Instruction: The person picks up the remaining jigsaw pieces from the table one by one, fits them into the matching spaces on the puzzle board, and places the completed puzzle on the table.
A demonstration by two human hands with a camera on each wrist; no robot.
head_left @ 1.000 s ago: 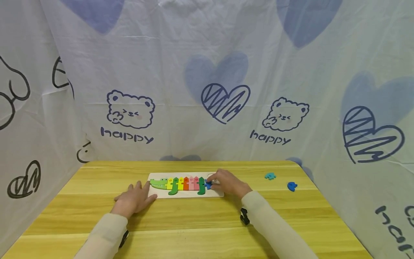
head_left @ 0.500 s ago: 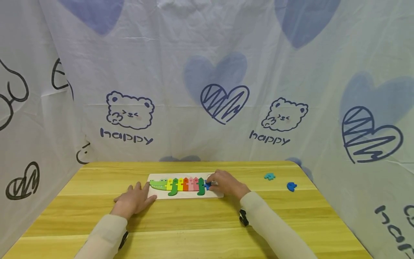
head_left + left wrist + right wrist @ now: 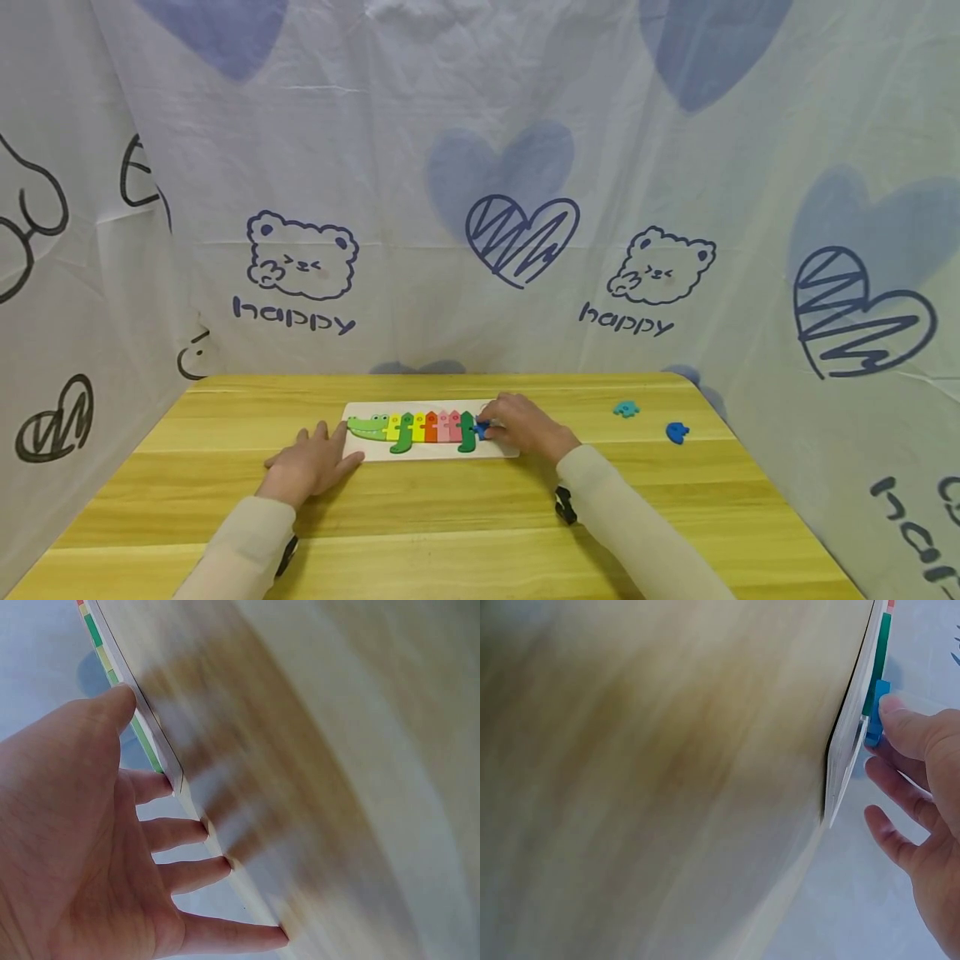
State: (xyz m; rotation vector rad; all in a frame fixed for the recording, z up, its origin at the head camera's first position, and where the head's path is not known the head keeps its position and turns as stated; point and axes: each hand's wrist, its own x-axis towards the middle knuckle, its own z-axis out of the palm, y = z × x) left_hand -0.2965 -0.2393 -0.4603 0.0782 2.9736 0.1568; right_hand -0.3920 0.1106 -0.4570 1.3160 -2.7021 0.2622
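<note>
A white puzzle board (image 3: 431,452) lies on the wooden table, holding a crocodile with a green head (image 3: 367,427) at its left and yellow, green, red and pink body pieces. At the board's right part, my right hand (image 3: 528,427) pinches a blue piece (image 3: 482,428) beside the dark green leg piece (image 3: 467,433). In the right wrist view the blue piece (image 3: 877,712) stands tilted above the board's face, between thumb and fingers. My left hand (image 3: 307,462) rests with spread fingers at the board's left end; its thumb and index finger touch the edge in the left wrist view.
Two loose pieces lie on the table right of the board: a teal one (image 3: 626,408) and, nearer, a dark blue one (image 3: 677,432). A white printed cloth (image 3: 405,167) hangs behind the table's back edge and along both sides.
The blue piece in my right hand's fingers has shifted very slightly against the board. My left hand has stayed in place, and so have the loose pieces.
</note>
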